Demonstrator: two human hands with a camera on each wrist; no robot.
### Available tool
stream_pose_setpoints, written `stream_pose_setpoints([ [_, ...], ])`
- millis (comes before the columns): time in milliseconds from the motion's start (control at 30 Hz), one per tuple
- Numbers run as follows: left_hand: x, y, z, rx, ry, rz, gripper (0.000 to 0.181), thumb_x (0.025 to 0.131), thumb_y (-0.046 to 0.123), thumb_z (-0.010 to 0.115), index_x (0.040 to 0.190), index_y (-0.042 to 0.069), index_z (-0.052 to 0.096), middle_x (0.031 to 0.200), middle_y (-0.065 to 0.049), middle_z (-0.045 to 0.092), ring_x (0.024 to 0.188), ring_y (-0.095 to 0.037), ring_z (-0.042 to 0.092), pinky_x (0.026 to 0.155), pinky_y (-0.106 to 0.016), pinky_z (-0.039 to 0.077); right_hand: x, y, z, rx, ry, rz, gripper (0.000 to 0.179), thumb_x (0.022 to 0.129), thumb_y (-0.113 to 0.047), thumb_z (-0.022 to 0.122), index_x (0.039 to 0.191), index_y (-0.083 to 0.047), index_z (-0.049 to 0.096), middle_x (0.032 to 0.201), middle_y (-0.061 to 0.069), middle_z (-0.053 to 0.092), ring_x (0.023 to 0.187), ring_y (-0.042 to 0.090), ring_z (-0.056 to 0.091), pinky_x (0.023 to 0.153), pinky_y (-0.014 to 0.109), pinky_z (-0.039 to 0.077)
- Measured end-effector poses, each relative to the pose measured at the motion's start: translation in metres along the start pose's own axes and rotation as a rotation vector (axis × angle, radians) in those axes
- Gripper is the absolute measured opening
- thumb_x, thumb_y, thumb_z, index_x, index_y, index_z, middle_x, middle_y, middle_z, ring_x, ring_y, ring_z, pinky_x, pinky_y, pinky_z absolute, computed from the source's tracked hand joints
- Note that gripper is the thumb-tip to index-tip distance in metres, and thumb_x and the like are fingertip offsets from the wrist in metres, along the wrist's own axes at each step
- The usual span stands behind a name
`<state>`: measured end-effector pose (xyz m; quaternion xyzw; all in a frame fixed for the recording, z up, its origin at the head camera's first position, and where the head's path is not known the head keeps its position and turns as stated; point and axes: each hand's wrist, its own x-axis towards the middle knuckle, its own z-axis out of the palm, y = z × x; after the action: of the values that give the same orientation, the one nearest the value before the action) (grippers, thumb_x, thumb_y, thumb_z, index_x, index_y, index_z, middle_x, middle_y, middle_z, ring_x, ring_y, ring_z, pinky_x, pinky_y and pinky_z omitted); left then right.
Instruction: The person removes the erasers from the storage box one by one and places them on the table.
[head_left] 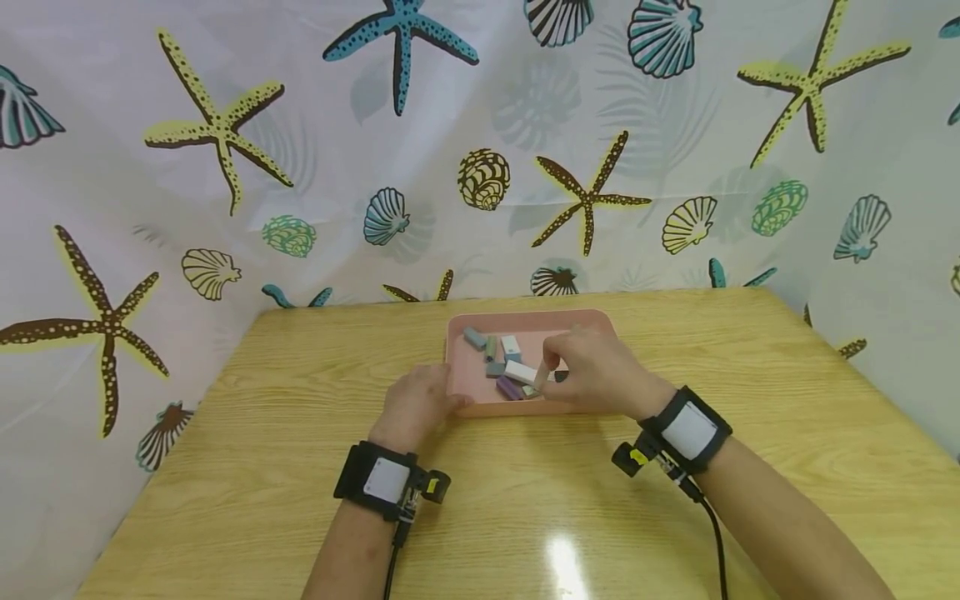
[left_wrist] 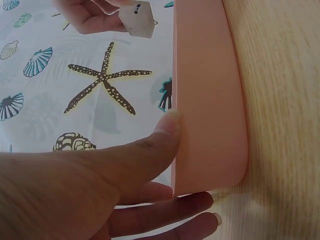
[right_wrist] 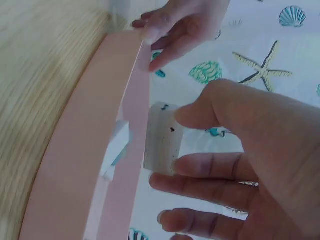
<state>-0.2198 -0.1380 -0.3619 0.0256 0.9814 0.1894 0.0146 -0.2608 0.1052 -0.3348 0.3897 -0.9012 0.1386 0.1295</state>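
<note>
My left hand (head_left: 418, 403) grips the pink tray (left_wrist: 207, 95) at its near left corner. The thumb (left_wrist: 167, 127) lies at the rim and the other fingers are spread along the side wall. Over the right half of the tray, my right hand (head_left: 596, 371) pinches a smudged white eraser-like block (right_wrist: 164, 137) between thumb and fingertips. Small dark marks show on the block, which stands at a tilt in the head view. Inside the tray lie a long white block (head_left: 521, 372), a purple piece (head_left: 509, 388) and a white piece with a blue-grey end (head_left: 511, 347).
Also in the tray are a blue-grey piece (head_left: 475, 337) and a greenish one (head_left: 491, 347) near the back left. The tray stands toward the far edge of the wooden table (head_left: 315, 358). Behind hangs a cloth (head_left: 315, 167) printed with starfish and shells.
</note>
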Motion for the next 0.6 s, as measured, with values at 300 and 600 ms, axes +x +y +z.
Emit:
stream_pose_setpoints([
  [300, -0.001, 0.001, -0.003, -0.005, -0.012, -0.001, 0.039, 0.081, 0.033, 0.069, 0.103, 0.003, 0.058, 0.071, -0.005, 0.055, 0.058, -0.015, 0.049, 0.048, -0.026, 0.034, -0.005, -0.033, 0.0, 0.051, -0.132, -0.079, 0.012, 0.079, -0.034, 0.063, 0.079, -0.025, 0.056, 0.066, -0.012, 0.052, 0.058, 0.004, 0.043, 0.048, 0.023, 0.034],
  [600, 0.0, -0.001, -0.002, 0.002, -0.002, 0.012, 0.04, 0.081, 0.034, 0.069, 0.104, 0.003, 0.058, 0.073, -0.004, 0.055, 0.061, -0.016, 0.049, 0.05, -0.026, 0.034, -0.009, -0.053, 0.016, 0.082, -0.257, -0.164, 0.02, 0.072, -0.028, 0.064, 0.092, -0.028, 0.058, 0.067, -0.011, 0.052, 0.058, 0.004, 0.045, 0.047, 0.022, 0.038],
])
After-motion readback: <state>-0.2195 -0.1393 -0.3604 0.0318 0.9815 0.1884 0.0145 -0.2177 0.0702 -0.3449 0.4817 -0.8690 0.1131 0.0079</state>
